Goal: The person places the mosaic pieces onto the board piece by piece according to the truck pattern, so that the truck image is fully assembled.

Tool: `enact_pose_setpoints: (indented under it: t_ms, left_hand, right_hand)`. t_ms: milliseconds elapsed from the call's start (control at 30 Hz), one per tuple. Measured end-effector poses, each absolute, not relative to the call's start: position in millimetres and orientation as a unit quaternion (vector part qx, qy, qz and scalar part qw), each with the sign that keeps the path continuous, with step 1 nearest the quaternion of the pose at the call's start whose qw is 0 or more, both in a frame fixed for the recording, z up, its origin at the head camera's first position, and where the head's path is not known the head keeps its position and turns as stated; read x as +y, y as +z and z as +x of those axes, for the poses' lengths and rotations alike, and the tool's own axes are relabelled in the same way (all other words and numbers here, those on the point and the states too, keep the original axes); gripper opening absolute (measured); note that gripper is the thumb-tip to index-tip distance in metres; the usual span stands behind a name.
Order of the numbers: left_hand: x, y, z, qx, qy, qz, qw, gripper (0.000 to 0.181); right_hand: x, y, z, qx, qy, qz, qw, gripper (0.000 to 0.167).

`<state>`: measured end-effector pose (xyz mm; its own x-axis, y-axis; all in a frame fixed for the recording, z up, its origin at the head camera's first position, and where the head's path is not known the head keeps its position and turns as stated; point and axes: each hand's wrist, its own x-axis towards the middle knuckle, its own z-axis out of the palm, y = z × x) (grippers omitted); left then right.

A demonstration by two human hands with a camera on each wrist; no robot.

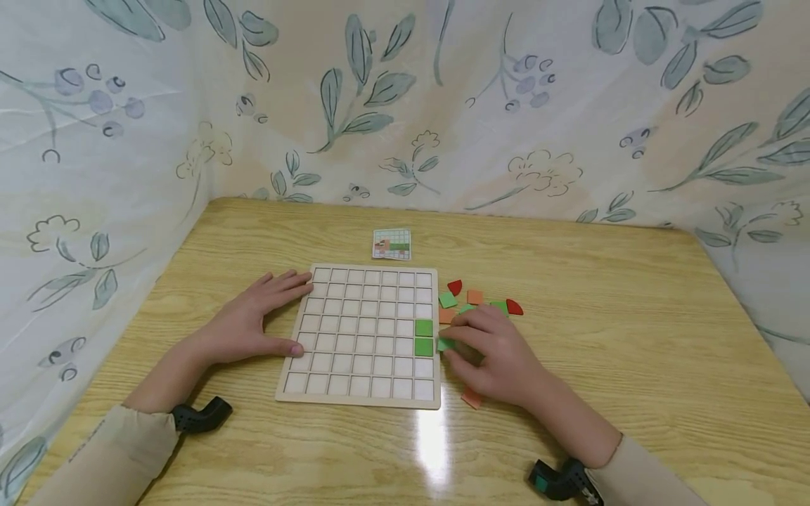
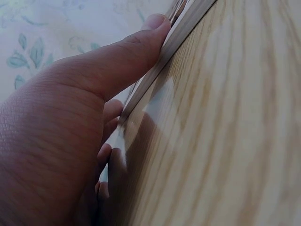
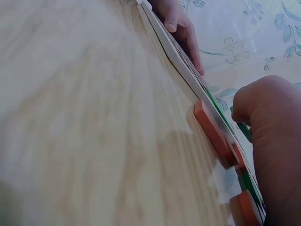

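Two green squares (image 1: 424, 337) sit in the rightmost column of the board (image 1: 358, 405), one directly above the other, in the fourth and fifth rows from the top. The board, a pale grid with a raised rim, lies flat on the table (image 1: 607, 351) between the person's hands.

The left hand (image 1: 249, 320) is spread and relaxed, grasping nothing: its thumb rests on the board's left rim and its fingertips touch the same side near the upper corner. The right hand (image 1: 496, 351) has its fingers bent and pinches a green tile (image 1: 446, 344) just beside the board's right edge, level with the lower green square.

Loose pieces lie near that edge, around the right hand. Beyond its fingers are a red wedge (image 1: 455, 287), another red wedge (image 1: 515, 308) farther right, an orange tile (image 1: 474, 296) and several green pieces, some partly hidden by the hand. One more orange tile (image 1: 471, 398) lies on the near side of the hand, beside the board's lower right part.

A card (image 1: 391, 244) printed with a coloured grid pattern lies just past the board's far edge. A leaf-patterned cloth (image 1: 468, 105) hangs behind the table.
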<state>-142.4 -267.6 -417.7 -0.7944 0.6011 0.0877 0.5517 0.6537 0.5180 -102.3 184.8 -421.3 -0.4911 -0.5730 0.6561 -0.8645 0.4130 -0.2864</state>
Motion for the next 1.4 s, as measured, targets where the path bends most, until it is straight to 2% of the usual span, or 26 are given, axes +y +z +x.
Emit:
enact_pose_setpoints:
  t_ms: [667, 933, 1200, 1400]
  left_hand:
    - [-266.9, -414.9, -140.9, 0.909, 0.267, 0.317, 0.047, 0.107]
    - [-266.5, -415.7, -142.4, 0.909, 0.266, 0.319, 0.044, 0.107]
    - [-266.2, -416.8, -143.1, 0.910, 0.262, 0.318, 0.046, 0.107]
    - [-267.1, -415.8, -142.4, 0.912, 0.260, 0.315, 0.048, 0.108]
  right_hand:
    - [130.3, -416.6, -115.4, -0.799, 0.280, 0.485, 0.218, 0.017]
    - [128.6, -418.0, -114.8, -0.809, 0.267, 0.482, 0.205, 0.015]
    - [130.5, -418.5, -112.0, -0.828, 0.259, 0.469, 0.164, 0.017]
    - [130.5, -420.7, -112.7, -0.827, 0.266, 0.468, 0.164, 0.019]
